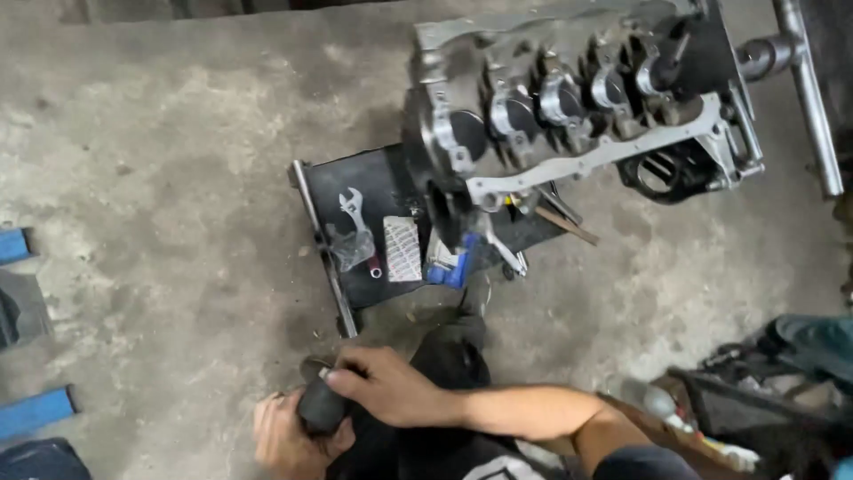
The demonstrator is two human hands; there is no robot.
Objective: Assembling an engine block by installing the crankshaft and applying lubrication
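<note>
Clamped together on one dark rounded object (320, 407), both hands: left hand (286, 437) cupped under and around it from the lower left, right hand (386, 388) pressed over its top with fingers curled down the near side. Held low in the head view, just above a dark trouser knee (453, 356), near the bottom edge of the frame. Hard to tell what the object is beyond black, stubby and rubbery-looking.

Underneath and all around, bare concrete floor (178, 151), grey, blotched with pale patches and oily stains. Workshop setting, daylight flat and dull.

Straight ahead of the hands, one black tray (391, 173) lying on the floor, with a metal bar along its left edge. On the tray: one adjustable wrench (355, 213) with a red tip at the handle end, one small ribbed grey packet (402, 249), one blue item (453, 267) beside it, and a few slim tools (560, 218) poking out at the right side, too jumbled to count.

Above the tray, one engine block (577, 107) mounted on a stand, turned so the crank side faces the camera; four shiny bearing journals visible in a row. One steel stand tube (809, 98) running down the right edge.

At the far left, two blue pieces (35, 413) at the frame border. At the lower right, a cluttered heap of parts (755, 400), not clear enough to count.
</note>
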